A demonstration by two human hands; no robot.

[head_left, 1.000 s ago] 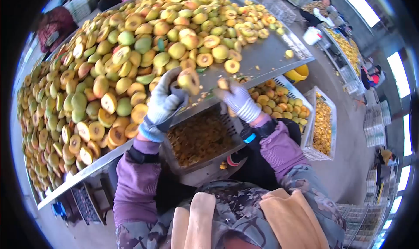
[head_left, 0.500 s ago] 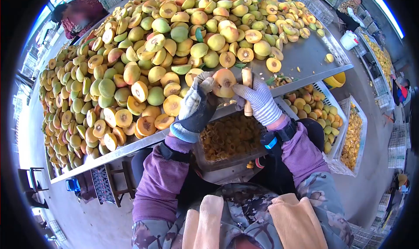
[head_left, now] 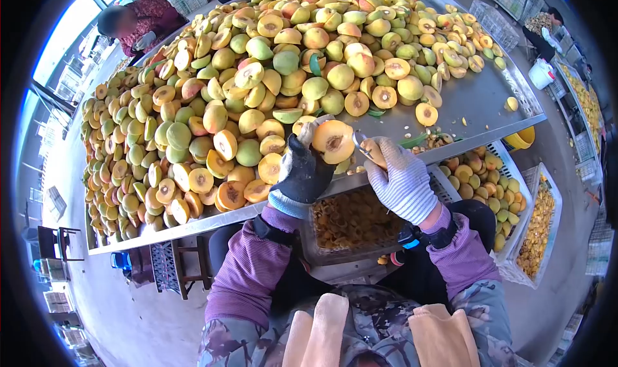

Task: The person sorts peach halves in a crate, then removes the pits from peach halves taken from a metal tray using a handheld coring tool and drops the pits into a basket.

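A peach half (head_left: 334, 141), cut face up, sits in my left hand (head_left: 304, 169), which wears a dark-palmed glove and is closed around its edge. My right hand (head_left: 403, 181), in a striped knit glove, grips a wooden-handled pitting tool (head_left: 375, 153). Its curved metal end is at the right side of the peach half; whether it touches the flesh I cannot tell. Both hands are over the front edge of a metal table (head_left: 450, 119). Just beyond them lies a large heap of halved peaches (head_left: 277, 77), some with cut faces showing.
Below the table edge stands a crate of peach scraps (head_left: 347, 222). To the right are a white crate of peach halves (head_left: 479, 180), another crate of orange pieces (head_left: 534, 232) and a yellow bucket (head_left: 520, 138). Another person (head_left: 145, 22) works at the far left.
The tool has turned from upright, and its metal end now points at the peach half. My right hand has rotated, and the peach half has tilted. The whole view has shifted slightly.
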